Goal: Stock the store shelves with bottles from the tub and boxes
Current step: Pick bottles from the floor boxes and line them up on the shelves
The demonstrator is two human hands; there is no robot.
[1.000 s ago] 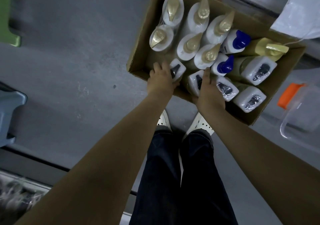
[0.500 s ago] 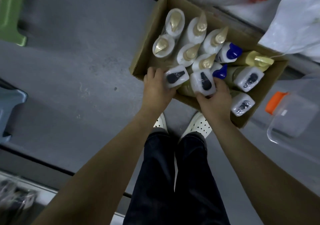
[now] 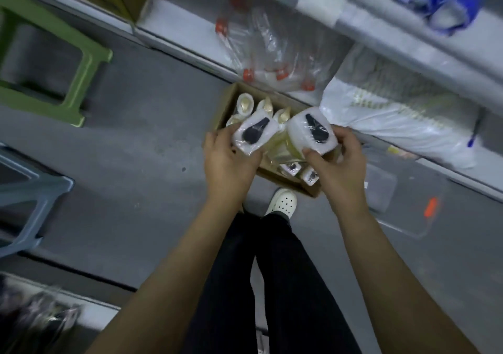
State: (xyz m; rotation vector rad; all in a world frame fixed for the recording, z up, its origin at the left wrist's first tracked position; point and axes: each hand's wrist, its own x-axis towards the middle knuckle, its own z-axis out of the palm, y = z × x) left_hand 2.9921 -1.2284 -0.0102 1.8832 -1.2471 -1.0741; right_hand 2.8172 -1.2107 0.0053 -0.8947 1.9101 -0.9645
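Since the earlier frame, two wrapped bottles had been raised clear of the cardboard box (image 3: 221, 111), which was left below both grips. The left bottle (image 3: 251, 134) was clasped in the left hand (image 3: 230, 163), the right bottle (image 3: 313, 133) in the right hand (image 3: 340, 163), fingers curled round each. The shelf (image 3: 174, 32) lay beyond the grips; shelving was judged to be next.

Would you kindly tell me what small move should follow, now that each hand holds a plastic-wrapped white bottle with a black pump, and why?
Probably carry both forward toward the grey shelf: the left hand grips one black-pump white bottle, the right hand a second black-pump bottle, both held clear above the brown cardboard box.
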